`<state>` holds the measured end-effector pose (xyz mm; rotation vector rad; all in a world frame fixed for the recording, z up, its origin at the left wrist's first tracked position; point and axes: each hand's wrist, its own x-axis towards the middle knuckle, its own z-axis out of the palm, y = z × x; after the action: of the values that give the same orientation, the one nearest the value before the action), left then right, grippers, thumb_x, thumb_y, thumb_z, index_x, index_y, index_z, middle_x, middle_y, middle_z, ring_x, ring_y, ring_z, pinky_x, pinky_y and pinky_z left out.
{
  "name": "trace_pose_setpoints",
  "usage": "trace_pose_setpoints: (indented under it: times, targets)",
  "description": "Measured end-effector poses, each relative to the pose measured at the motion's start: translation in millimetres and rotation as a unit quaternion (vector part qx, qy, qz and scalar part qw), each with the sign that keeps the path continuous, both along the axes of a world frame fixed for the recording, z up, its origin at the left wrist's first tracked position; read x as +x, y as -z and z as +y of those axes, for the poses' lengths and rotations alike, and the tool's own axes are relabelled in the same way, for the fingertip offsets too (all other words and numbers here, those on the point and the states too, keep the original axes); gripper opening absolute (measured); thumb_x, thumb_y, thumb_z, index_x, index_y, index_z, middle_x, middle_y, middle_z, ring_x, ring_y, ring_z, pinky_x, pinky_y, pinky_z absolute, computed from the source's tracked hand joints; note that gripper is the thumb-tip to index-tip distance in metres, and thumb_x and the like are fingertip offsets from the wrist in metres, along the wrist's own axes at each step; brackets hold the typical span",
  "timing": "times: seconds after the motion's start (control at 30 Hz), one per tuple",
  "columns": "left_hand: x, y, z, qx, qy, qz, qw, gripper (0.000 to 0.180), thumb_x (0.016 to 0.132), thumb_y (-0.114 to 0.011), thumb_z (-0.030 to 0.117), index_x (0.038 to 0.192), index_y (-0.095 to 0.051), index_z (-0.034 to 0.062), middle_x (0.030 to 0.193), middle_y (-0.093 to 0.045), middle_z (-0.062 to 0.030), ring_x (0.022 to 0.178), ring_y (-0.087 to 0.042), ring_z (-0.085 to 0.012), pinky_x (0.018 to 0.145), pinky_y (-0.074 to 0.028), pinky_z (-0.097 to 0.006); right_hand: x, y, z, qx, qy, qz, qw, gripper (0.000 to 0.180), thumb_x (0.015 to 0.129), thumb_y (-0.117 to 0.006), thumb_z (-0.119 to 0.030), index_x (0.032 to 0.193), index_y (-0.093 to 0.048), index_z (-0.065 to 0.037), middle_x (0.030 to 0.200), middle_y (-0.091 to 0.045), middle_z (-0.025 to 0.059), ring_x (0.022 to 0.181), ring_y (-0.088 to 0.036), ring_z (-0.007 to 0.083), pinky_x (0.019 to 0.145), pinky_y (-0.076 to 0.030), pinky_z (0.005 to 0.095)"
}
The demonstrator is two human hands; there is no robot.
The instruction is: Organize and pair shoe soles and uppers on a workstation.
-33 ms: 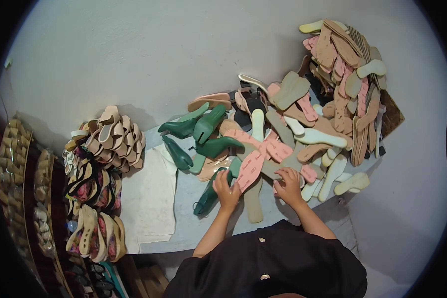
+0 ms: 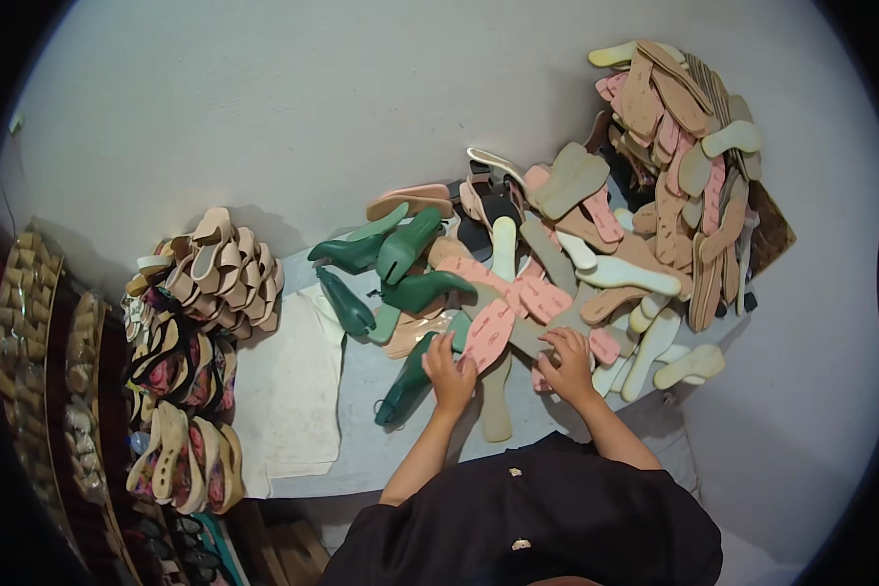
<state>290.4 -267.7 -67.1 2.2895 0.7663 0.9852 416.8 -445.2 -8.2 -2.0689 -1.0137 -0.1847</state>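
My left hand (image 2: 447, 371) lies between a green shoe last (image 2: 403, 391) and a pink printed insole (image 2: 489, 334). Its fingers are bent and apart, touching the last's upper end, while the thumb meets the insole's lower edge; nothing is visibly gripped. To the right, my right hand (image 2: 568, 363) rests over the heap with its fingers curved and the thumb spread away. Beside its fingertips is another pink insole (image 2: 604, 347). Between the hands a grey-beige insole (image 2: 496, 405) points toward me. Several more green lasts (image 2: 430, 289) lie farther off.
At the right, a tall pile of tan, pink and cream insoles (image 2: 669, 200) leans by the wall. A white cloth (image 2: 298, 391) covers the table's left part. Stacked beige sandal parts (image 2: 227, 273) and wedge soles (image 2: 188, 459) stand at the left, beside shoe racks (image 2: 29, 352).
The things on the table sit slightly farther left in the picture. My left thumb has shifted slightly at the pink insole's lower edge; my right hand stays nearly still.
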Motion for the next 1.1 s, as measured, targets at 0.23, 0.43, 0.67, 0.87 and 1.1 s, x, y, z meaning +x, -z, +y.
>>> trace_pose_setpoints:
  times: [0.23, 0.43, 0.67, 0.87, 1.1]
  targets:
    - [92.8, 28.9, -28.9, -0.081, -0.031, 0.154, 0.984, 0.081, 0.076, -0.062, 0.04, 0.139, -0.023, 0.0061, 0.137, -0.026, -0.0269, 0.129, -0.022, -0.0417, 0.099, -0.017, -0.059, 76.6, -2.5, 12.1, -0.005, -0.078, -0.017, 0.997, 0.032, 0.067, -0.064, -0.014, 0.098, -0.061, -0.009, 0.103, -0.055, 0.0099, 0.103, -0.048, 0.028, 0.091, -0.033, 0.0396]
    - [100.6, 34.3, -28.1, -0.013, -0.028, 0.154, 0.988, 0.073, 0.077, -0.061, 0.039, 0.135, -0.033, 0.0073, 0.129, -0.034, -0.0264, 0.12, -0.032, -0.0409, 0.096, -0.024, -0.053, 159.8, 3.7, 75.9, -0.066, -0.103, -0.024, 0.992, 0.045, 0.068, -0.064, -0.017, 0.111, -0.054, -0.01, 0.108, -0.054, 0.0108, 0.107, -0.047, 0.0289, 0.092, -0.032, 0.0392]
    - [94.5, 35.6, -31.6, -0.011, 0.004, 0.118, 0.993, 0.063, 0.078, -0.058, 0.035, 0.131, -0.039, 0.0057, 0.126, -0.037, -0.0242, 0.116, -0.036, -0.0395, 0.096, -0.027, -0.048, 234.6, 56.8, 184.8, 0.018, -0.021, 0.114, 0.993, 0.07, 0.069, -0.068, -0.03, 0.129, -0.038, -0.011, 0.128, -0.045, 0.0148, 0.115, -0.044, 0.0347, 0.095, -0.035, 0.0441]
    - [92.0, 31.3, -23.9, -0.037, 0.026, 0.12, 0.992, 0.05, 0.086, -0.047, 0.032, 0.129, -0.042, 0.0069, 0.128, -0.037, -0.0241, 0.118, -0.035, -0.0396, 0.097, -0.026, -0.047, 208.9, 50.4, 181.7, -0.039, -0.01, 0.202, 0.979, 0.043, 0.078, -0.059, -0.02, 0.119, -0.049, -0.016, 0.113, -0.057, 0.0111, 0.109, -0.051, 0.0305, 0.093, -0.035, 0.0437]
    - [144.5, -5.6, -6.4, -0.027, 0.026, -0.033, 0.999, 0.038, 0.078, -0.06, 0.014, 0.113, -0.05, 0.0027, 0.123, -0.04, -0.0218, 0.113, -0.038, -0.0405, 0.096, -0.03, -0.044, 196.2, 49.9, 104.5, 0.105, -0.123, 0.285, 0.945, 0.035, 0.075, -0.059, -0.003, 0.108, -0.048, -0.004, 0.103, -0.055, 0.016, 0.1, -0.052, 0.0319, 0.093, -0.034, 0.0415]
